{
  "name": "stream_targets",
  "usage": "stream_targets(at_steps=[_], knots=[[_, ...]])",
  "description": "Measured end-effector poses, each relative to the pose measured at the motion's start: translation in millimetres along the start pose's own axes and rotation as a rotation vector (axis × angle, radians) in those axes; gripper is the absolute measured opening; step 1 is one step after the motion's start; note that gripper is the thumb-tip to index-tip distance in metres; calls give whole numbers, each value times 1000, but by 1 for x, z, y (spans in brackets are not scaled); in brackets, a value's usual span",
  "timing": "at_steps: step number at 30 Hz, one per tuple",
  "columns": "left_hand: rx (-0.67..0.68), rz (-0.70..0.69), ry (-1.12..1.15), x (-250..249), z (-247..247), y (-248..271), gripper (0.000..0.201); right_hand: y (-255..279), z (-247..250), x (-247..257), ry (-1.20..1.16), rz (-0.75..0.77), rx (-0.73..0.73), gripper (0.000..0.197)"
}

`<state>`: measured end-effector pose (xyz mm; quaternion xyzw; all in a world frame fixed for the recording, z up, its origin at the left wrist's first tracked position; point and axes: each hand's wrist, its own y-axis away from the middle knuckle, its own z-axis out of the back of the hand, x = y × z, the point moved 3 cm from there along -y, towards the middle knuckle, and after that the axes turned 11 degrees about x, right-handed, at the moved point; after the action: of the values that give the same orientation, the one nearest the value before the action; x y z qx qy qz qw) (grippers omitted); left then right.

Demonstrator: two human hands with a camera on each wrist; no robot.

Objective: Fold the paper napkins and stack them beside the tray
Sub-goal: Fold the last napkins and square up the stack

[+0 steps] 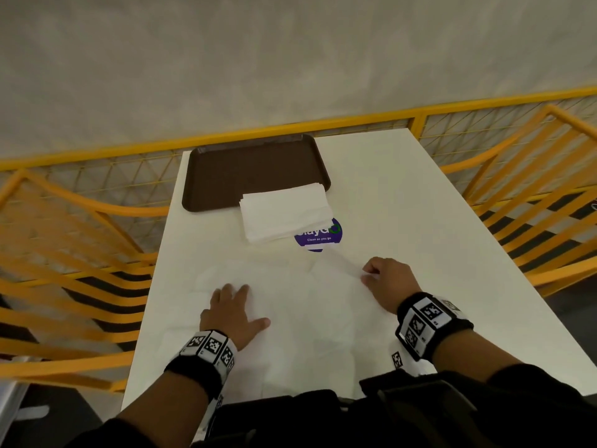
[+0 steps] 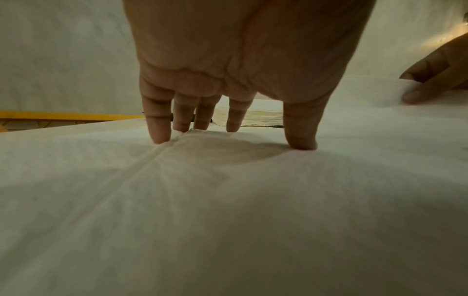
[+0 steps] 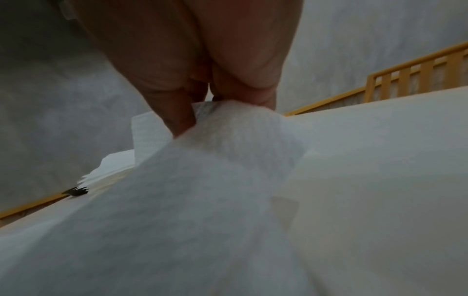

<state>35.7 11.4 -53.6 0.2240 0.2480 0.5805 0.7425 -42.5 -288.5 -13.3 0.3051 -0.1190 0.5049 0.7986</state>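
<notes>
A white napkin [image 1: 290,305] lies spread open on the near part of the white table [image 1: 403,195]; the left hand [image 1: 231,313] lies flat on its left half, fingers straight and slightly spread, tips pressing the paper beside a raised crease, as the left wrist view shows; the right hand [image 1: 386,279] pinches the napkin's far right corner between thumb and curled fingers [image 3: 177,118], and that corner stands lifted off the table; farther off, a stack [image 1: 286,216] of folded napkins rests partly on the near right corner of the brown tray [image 1: 226,176] and partly on the table, covering part of a purple sticker [image 1: 324,239]; yellow chairs [image 1: 64,253] flank the table, and a yellow rail [image 1: 355,122] runs behind it.
</notes>
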Motion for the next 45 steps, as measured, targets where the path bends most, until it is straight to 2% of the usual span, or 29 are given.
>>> stream_targets(at_steps=[5,7,9,12,14,17,18,19,21,23,25,26,27,29,30,33,35,37,40,42,43,45], knots=[[13,-3,44,0,5,2,93,9,25,12,15,147,-227,6],[-1,-32,99,-2,11,8,98,15,38,23,-11,234,-221,6],[-61,-157,226,-12,23,18,105,23,49,40,-28,321,-125,6],[-184,-487,497,-42,56,45,111,39,60,72,35,469,-4,11],[-238,-591,622,-60,75,61,90,46,66,91,12,548,15,6],[-363,-560,747,-68,94,76,24,50,79,105,-49,583,-52,6],[-377,-562,817,-66,98,77,14,50,85,105,-87,558,-90,10],[-372,-575,903,-63,101,80,12,49,90,103,-173,519,-125,16],[-299,-601,1130,-56,108,85,10,48,95,94,-550,464,-108,40],[-235,-641,1340,-52,115,90,14,46,89,86,-939,434,64,69],[-203,-668,1454,-52,120,94,19,44,73,84,-1074,350,282,83],[-187,-677,1487,-53,122,95,23,44,63,85,-1071,313,360,78],[-169,-683,1516,-54,123,96,27,45,55,88,-1051,289,399,62],[-146,-685,1544,-54,124,98,31,48,44,95,-1010,277,379,30],[-147,-683,1546,-54,124,98,32,48,41,97,-1010,281,348,22],[-180,-635,1546,-45,125,96,32,49,45,101,-1090,302,263,17],[-176,-599,1556,-35,126,92,34,48,50,98,-1126,302,219,2],[-112,-602,1572,-26,126,90,41,49,54,95,-1099,290,159,8],[33,-689,1551,-16,127,90,67,50,56,94,-1110,268,120,10],[19,-704,1506,-11,128,92,74,50,57,93,-1145,254,120,13],[-21,-690,1473,-10,129,93,68,51,58,94,-1147,259,124,13],[-102,-670,1416,-13,132,100,39,53,58,98,-1117,282,147,9]])
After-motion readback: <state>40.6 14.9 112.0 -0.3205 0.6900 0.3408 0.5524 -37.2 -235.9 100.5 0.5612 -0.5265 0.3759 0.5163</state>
